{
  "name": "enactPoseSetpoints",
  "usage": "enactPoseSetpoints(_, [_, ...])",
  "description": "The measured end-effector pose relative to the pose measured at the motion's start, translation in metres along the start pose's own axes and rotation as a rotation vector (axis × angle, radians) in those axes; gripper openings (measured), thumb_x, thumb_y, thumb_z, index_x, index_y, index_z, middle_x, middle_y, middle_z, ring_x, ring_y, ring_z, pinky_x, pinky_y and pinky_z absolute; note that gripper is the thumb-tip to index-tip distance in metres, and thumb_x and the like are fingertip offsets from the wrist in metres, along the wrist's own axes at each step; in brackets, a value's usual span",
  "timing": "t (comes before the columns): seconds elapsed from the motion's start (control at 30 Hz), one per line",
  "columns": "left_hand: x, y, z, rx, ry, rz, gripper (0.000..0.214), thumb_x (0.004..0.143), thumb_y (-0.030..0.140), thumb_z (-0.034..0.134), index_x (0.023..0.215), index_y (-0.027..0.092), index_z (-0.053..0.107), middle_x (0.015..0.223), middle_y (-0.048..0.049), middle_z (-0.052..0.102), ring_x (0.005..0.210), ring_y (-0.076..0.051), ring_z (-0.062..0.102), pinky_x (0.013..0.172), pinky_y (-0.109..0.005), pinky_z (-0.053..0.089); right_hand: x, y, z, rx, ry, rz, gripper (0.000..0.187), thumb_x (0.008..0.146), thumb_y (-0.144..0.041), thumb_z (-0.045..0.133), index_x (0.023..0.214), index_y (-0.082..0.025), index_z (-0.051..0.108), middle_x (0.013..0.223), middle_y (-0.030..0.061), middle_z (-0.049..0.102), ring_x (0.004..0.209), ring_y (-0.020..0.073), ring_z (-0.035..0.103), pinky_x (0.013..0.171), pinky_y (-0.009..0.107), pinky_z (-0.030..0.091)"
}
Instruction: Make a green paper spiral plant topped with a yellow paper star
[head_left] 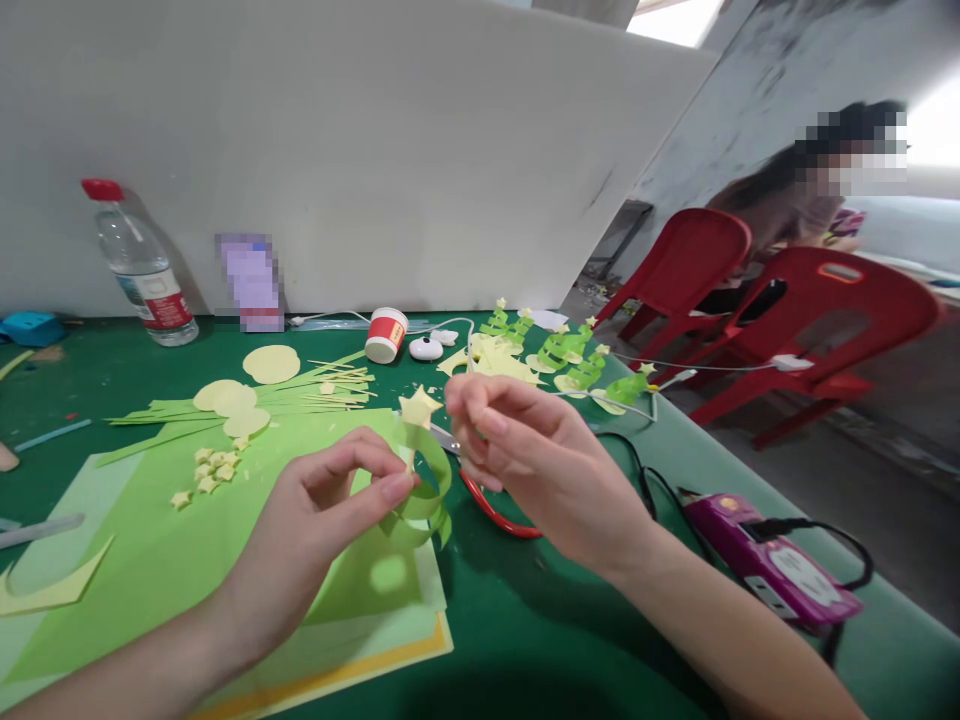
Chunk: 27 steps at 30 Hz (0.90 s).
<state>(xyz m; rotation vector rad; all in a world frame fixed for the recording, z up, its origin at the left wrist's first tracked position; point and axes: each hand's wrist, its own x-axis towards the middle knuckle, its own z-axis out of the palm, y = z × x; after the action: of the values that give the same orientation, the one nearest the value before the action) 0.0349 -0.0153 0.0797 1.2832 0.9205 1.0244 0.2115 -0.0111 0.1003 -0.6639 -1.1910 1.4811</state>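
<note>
My left hand [330, 500] pinches a narrow pale-yellow paper stem between thumb and forefinger. A pale-yellow paper star [420, 407] tops the stem, and a curled green paper strip [435, 490] hangs in loops around it. Just right of the star, my right hand [532, 450] is raised, its fingers curled in toward the thumb; anything between the fingertips is hidden. Below it lie red-handled scissors [499, 515], partly covered by the hand. Under my left hand is a stack of green paper sheets [300, 560]. Small folded stars [217, 468] lie in a cluster on it.
Behind the sheets lie green strips [180, 412] and pale-yellow paper circles [271, 364]. Several spiral paper pieces with stars [570, 348] stand at the back right. A paper cup [385, 335], a water bottle [150, 270] and a purple power strip [776, 560] with cables are around. A person sits beyond.
</note>
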Motion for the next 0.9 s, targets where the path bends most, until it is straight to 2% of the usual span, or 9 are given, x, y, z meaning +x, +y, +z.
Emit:
enactPoseSetpoints(0.07, [0.000,0.000,0.000,-0.004,0.004,-0.007,0.016,0.074,0.034,0.067,0.063,0.023,0.063,0.069,0.0035,0.058,0.068,-0.010,0.048,0.063,-0.021,0.038,0.001,-0.002,0.000,0.061,0.013,-0.029,0.009,0.081,-0.024,0.058,0.073,-0.019,0.057,0.092,-0.0005,0.057,0.058,0.0032,0.043,0.049,0.016,0.039])
enactPoseSetpoints(0.13, [-0.001,0.000,0.000,-0.012,0.011,-0.019,0.015,0.074,0.033,0.067,0.063,0.024,0.063,0.069,0.0034,0.057,0.069,-0.010,0.049,0.063,-0.020,0.039,0.002,-0.003,-0.001,0.119,0.031,-0.026,0.011,0.083,-0.023,0.056,0.073,-0.020,0.055,0.096,-0.0002,0.060,0.063,0.0042,0.046,0.053,0.016,0.040])
enactPoseSetpoints(0.23, [-0.001,0.002,0.001,-0.030,0.017,-0.038,0.014,0.075,0.032,0.066,0.063,0.025,0.062,0.071,0.0035,0.056,0.070,-0.010,0.050,0.062,-0.019,0.039,0.003,-0.004,-0.002,0.176,0.055,-0.012,0.011,0.085,-0.024,0.052,0.074,-0.021,0.052,0.073,-0.0014,0.057,0.061,0.0063,0.047,0.055,0.017,0.040])
enactPoseSetpoints(0.3, [0.000,0.003,0.001,-0.038,0.011,-0.045,0.015,0.075,0.032,0.066,0.063,0.025,0.062,0.071,0.0035,0.055,0.070,-0.010,0.050,0.061,-0.019,0.039,0.003,-0.005,-0.003,0.156,0.053,-0.039,0.010,0.086,-0.023,0.051,0.076,-0.021,0.051,0.056,-0.0042,0.044,0.056,0.0071,0.044,0.055,0.019,0.039])
enactPoseSetpoints(0.37, [0.001,0.003,0.001,-0.037,0.015,-0.040,0.015,0.075,0.033,0.067,0.063,0.025,0.062,0.071,0.0033,0.054,0.072,-0.010,0.051,0.061,-0.019,0.039,0.003,-0.006,-0.005,0.051,0.028,-0.086,0.010,0.085,-0.023,0.051,0.076,-0.020,0.050,0.053,-0.0053,0.037,0.054,0.0069,0.041,0.055,0.020,0.038])
enactPoseSetpoints(0.43, [0.001,0.002,0.000,-0.028,0.027,-0.036,0.014,0.075,0.033,0.066,0.064,0.025,0.062,0.073,0.0031,0.055,0.074,-0.010,0.051,0.061,-0.019,0.038,0.003,-0.007,-0.008,-0.128,-0.023,-0.102,0.011,0.085,-0.025,0.052,0.076,-0.019,0.049,0.056,-0.0054,0.037,0.053,0.0061,0.037,0.052,0.020,0.033])
enactPoseSetpoints(0.6, [-0.001,0.001,-0.001,-0.030,0.030,-0.045,0.015,0.076,0.034,0.066,0.065,0.025,0.062,0.074,0.0040,0.055,0.073,-0.009,0.050,0.063,-0.017,0.037,0.000,-0.009,-0.009,-0.549,-0.155,0.056,0.013,0.086,-0.030,0.051,0.082,-0.018,0.050,0.059,-0.0059,0.035,0.053,0.0055,0.031,0.046,0.020,0.025])
enactPoseSetpoints(0.7, [-0.002,0.001,0.000,-0.045,0.044,-0.037,0.015,0.075,0.034,0.066,0.064,0.025,0.063,0.074,0.0046,0.056,0.071,-0.008,0.049,0.063,-0.017,0.037,0.000,-0.011,-0.009,-0.628,-0.165,0.080,0.012,0.085,-0.028,0.052,0.080,-0.017,0.050,0.059,-0.0056,0.037,0.053,0.0051,0.033,0.046,0.019,0.027])
enactPoseSetpoints(0.9, [0.001,0.000,0.001,-0.073,0.049,-0.030,0.014,0.075,0.034,0.067,0.065,0.025,0.063,0.074,0.0048,0.056,0.069,-0.008,0.048,0.063,-0.017,0.038,0.008,-0.016,-0.015,-0.595,-0.050,0.030,0.011,0.082,-0.024,0.052,0.075,-0.017,0.048,0.060,-0.0038,0.047,0.052,0.0046,0.042,0.047,0.018,0.035])
